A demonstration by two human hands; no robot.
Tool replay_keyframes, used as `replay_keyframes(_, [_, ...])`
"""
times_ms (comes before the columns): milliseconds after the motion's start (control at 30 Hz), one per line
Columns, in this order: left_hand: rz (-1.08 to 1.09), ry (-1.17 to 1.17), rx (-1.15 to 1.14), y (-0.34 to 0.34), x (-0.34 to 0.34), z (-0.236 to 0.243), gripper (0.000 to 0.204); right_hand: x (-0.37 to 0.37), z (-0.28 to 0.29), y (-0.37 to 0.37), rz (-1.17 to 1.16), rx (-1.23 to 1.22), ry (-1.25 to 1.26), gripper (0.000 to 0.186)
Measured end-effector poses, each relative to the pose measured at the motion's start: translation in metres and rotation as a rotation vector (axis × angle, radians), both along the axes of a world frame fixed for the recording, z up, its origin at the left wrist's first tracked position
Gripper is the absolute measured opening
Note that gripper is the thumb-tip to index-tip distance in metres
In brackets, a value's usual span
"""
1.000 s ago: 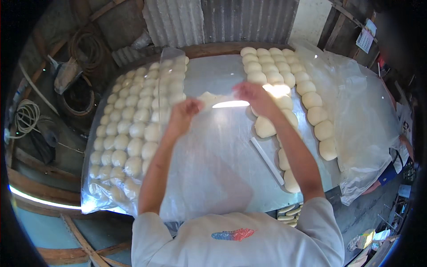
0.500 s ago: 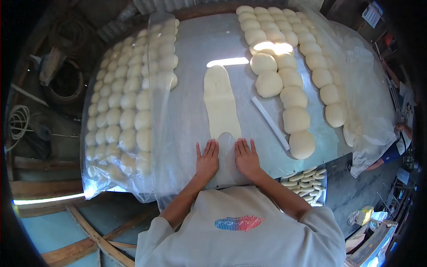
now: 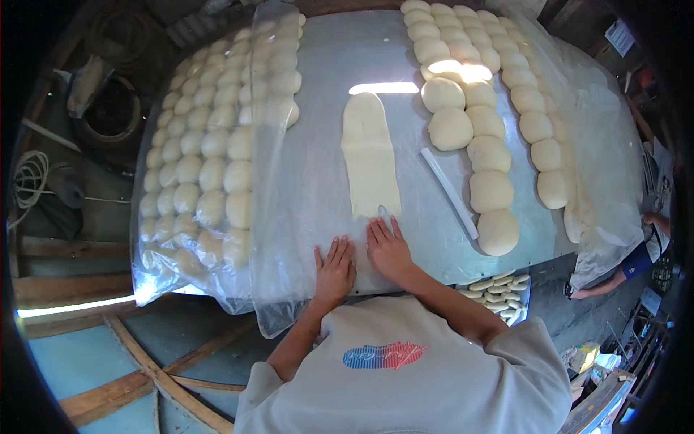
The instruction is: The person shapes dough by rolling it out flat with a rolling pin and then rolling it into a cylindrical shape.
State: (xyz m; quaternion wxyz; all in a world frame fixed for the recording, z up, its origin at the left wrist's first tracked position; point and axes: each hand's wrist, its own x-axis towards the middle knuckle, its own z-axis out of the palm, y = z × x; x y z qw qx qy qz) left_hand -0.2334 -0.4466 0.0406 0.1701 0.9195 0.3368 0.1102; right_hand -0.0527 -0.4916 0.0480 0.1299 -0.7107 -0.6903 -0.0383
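A long, flat strip of dough lies on the metal tabletop, rounded at its far end. At the strip's near edge rest the fingertips of my right hand, its fingers stretched out. My left hand lies flat on the table, fingers spread, a little nearer to me and apart from the dough. Neither hand holds anything. To the right of the strip, a thin white rolling pin lies slanted, beside a row of round dough balls.
Many dough balls fill the left side, partly under clear plastic sheet. More plastic covers the right end. A tray of small dough pieces sits below the table's edge. Another person's arm shows at far right.
My left hand has drawn back from the strip's near edge. My right hand has shifted left along that edge, where the curved notch looks smaller. The whole view has shifted slightly.
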Motion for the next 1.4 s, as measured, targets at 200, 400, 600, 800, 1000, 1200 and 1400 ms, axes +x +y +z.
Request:
replay_keyframes(200, [0.016, -0.014, -0.028, -0.004, -0.004, -0.002, 0.045, 0.021, 0.021, 0.024, -0.073, -0.003, 0.093, 0.045])
replay_keyframes(400, [0.028, -0.057, -0.051, 0.001, -0.004, -0.002, 0.042, 0.007, 0.008, -0.012, -0.08, -0.207, 0.065, 0.049])
replay_keyframes(600, [0.041, -0.038, -0.101, 0.002, 0.002, 0.006, 0.04, 0.014, 0.021, 0.021, -0.114, -0.12, 0.149, 0.05])
replay_keyframes(800, [0.076, -0.052, -0.085, 0.006, 0.001, 0.002, 0.038, 0.003, 0.042, 0.012, -0.038, -0.426, 0.315, 0.053])
replay_keyframes(1000, [0.116, -0.18, -0.138, 0.02, 0.001, -0.01, 0.034, -0.005, 0.027, 0.013, 0.131, -0.23, 0.184, 0.054])
replay_keyframes(1200, [0.291, -0.562, -0.14, 0.149, 0.109, -0.004, 0.033, 0.067, 0.049, 0.099, 0.116, -0.055, 0.414, 0.03])
replay_keyframes(1400, [0.281, -0.436, 0.062, 0.316, 0.257, -0.007, 0.029, 0.19, 0.013, 0.275, -0.16, 0.157, 0.49, 0.03])
